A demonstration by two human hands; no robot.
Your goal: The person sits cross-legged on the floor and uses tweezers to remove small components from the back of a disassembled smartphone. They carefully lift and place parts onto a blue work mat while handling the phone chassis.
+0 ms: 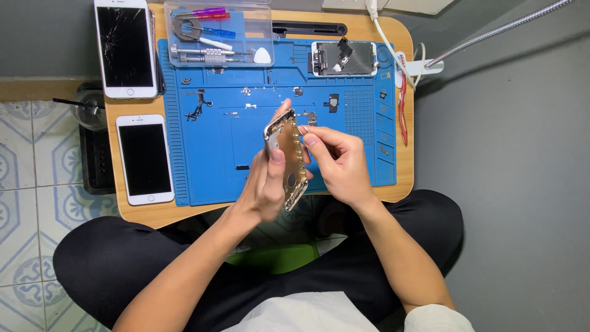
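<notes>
A small wooden table [138,212] sits over the person's crossed legs, and almost everything is best placed against the blue work mat [246,178] that covers most of it. Left of the mat lie two white phones: the cracked phone [126,48] by the mat's far left corner and the dark-screened phone [145,158] by its near left side. On the mat's far edge rests a clear tool tray [252,27] with screwdrivers and a white pick, and at the mat's far right corner lies a removed screen panel [343,59], inner side up. Small screws and brackets are scattered across the middle of the mat (too small to tell apart).

Above the near half of the mat, lifted clear of it, is the gold phone shell [287,161], held on edge and tilted. The left hand [265,184] wraps it from the left: the thumb presses on the shell's open inner face, while the other fingers curl behind it, one fingertip showing at the top corner. The right hand [340,163] is just to the right of the shell, its thumb and forefinger pressed together at the shell's upper right rim; whether they pinch a tiny part there I cannot tell.
</notes>
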